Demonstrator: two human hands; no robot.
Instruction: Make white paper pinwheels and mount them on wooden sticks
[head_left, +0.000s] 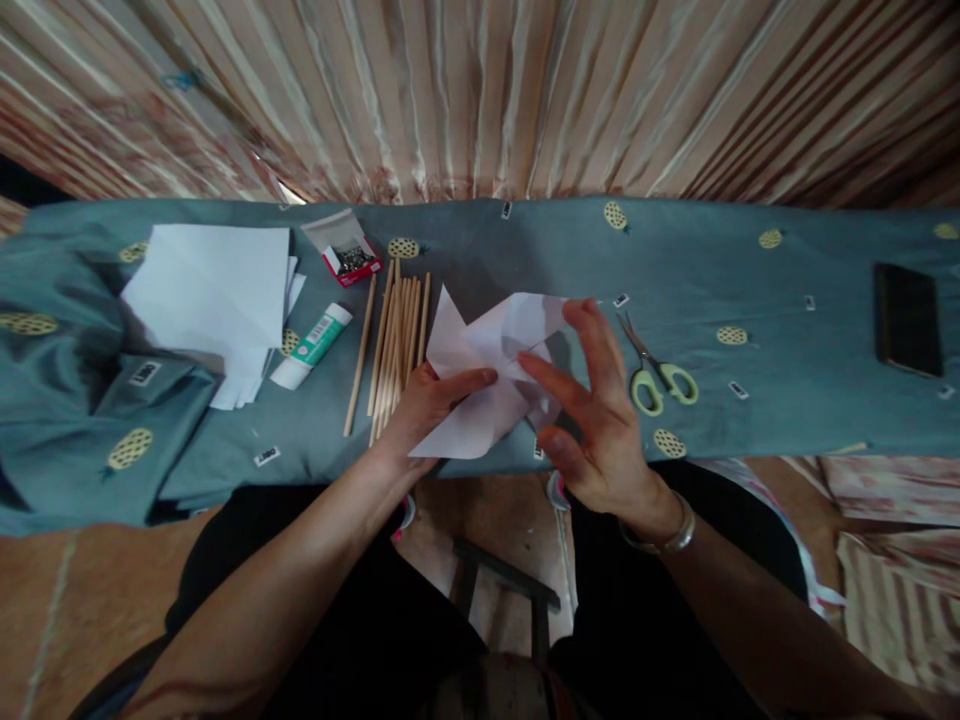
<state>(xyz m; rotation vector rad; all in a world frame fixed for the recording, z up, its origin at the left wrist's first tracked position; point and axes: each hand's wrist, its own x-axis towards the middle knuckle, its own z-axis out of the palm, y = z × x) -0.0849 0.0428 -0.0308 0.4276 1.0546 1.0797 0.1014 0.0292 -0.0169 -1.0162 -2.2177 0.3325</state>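
Note:
A white paper pinwheel (480,345) with folded blades is held above the front edge of the table. My left hand (431,405) grips it from the left, thumb pressed near its centre and the other fingers hidden beneath. At the right side, my right hand (600,420) has its fingers spread, the index fingertip at the pinwheel's middle and another finger near the upper right blade. Whether anything small sits under that fingertip I cannot make out. Just left of the paper lie several thin wooden sticks (394,345).
Left of the sticks are a glue tube (311,345), an open red box of small metal pieces (352,258) and a stack of white paper (217,290). Green-handled scissors (656,375) lie to the right, with a black phone (907,320) farther off. A patterned cloth (787,380) covers the table.

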